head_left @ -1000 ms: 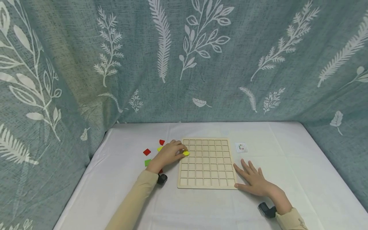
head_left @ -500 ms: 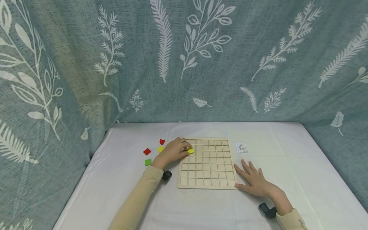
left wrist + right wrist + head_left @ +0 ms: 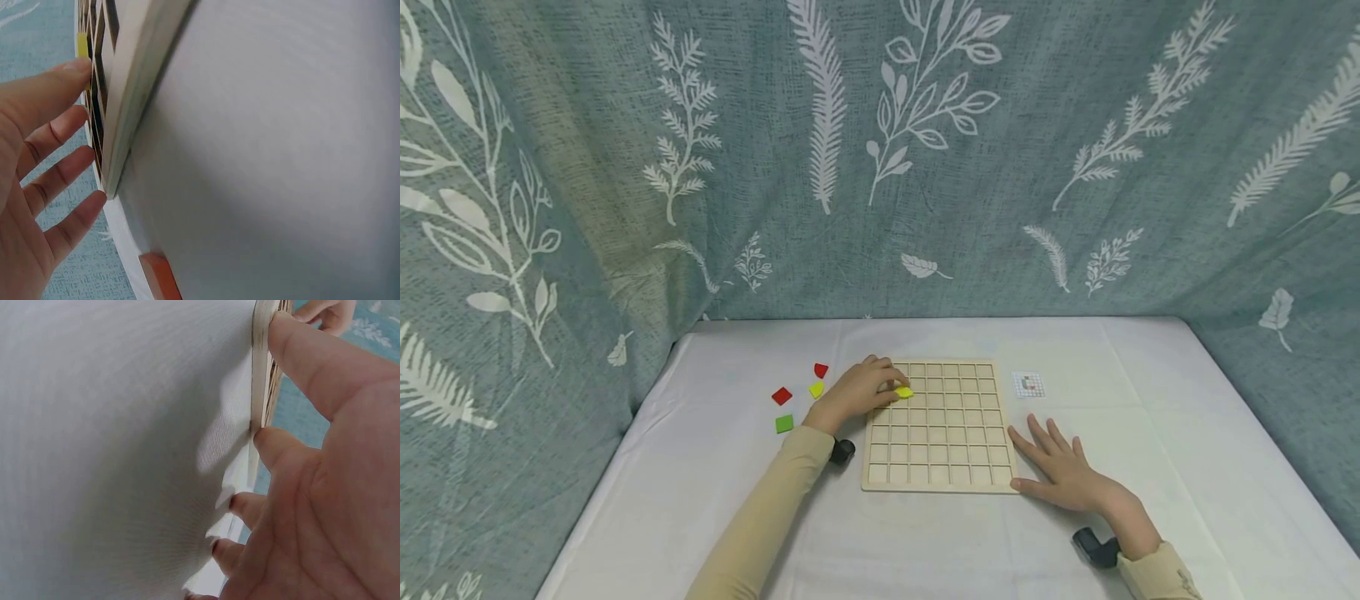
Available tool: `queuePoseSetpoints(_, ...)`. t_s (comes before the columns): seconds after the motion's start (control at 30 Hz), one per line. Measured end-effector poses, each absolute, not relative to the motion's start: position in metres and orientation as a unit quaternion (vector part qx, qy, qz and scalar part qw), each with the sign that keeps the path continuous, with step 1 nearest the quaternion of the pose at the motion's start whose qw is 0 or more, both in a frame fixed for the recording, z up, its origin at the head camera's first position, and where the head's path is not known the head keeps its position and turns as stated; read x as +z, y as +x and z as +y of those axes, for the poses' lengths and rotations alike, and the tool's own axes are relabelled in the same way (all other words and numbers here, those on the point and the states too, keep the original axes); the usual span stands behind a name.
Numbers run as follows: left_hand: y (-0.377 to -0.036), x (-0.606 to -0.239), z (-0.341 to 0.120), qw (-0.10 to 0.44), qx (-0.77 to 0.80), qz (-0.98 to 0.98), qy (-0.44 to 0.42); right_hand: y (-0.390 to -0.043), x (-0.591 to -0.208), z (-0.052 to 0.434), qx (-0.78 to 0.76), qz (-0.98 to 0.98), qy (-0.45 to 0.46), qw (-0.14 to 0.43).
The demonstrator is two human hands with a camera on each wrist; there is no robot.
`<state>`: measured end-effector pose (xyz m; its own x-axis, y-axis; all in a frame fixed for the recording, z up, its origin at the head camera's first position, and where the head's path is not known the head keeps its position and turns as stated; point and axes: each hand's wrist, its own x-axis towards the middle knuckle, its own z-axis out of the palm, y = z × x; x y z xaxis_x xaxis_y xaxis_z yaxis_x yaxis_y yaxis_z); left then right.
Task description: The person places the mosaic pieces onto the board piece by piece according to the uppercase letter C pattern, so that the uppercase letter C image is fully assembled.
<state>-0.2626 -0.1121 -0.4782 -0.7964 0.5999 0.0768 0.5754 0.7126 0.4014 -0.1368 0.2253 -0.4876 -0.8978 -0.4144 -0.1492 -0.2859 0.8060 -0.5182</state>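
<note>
My left hand (image 3: 860,390) reaches over the upper left of a wooden grid board (image 3: 940,485) and pinches a small yellow tile (image 3: 904,392) between thumb and fingertips. In the left wrist view the yellow tile (image 3: 82,45) shows beyond the thumb, close over the grid cells, while the other fingers spread above the board's edge. My right hand (image 3: 1066,475) lies with spread fingers at the board's right side. Its thumb and index fingertip touch the board's edge (image 3: 257,369), as the right wrist view also shows.
Left of the board lie a red curved tile (image 3: 821,370), a yellow tile (image 3: 816,390), a red tile (image 3: 782,396) and a green tile (image 3: 784,424) on the white cloth. A small printed grid card (image 3: 1028,384) is right of the board. A patterned curtain (image 3: 865,267) hangs behind.
My left hand has moved right with the yellow tile, from the board's left edge onto the upper-left cells. The right hand has stayed in place.
</note>
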Motion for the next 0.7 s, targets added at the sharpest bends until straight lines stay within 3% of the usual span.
queuePoseSetpoints(0.7,-0.2661,-0.4787,-0.1020,-0.017,0.166,0.950,0.266,-0.1382,-0.4843,0.2250,-0.236,0.945,-0.187,0.127)
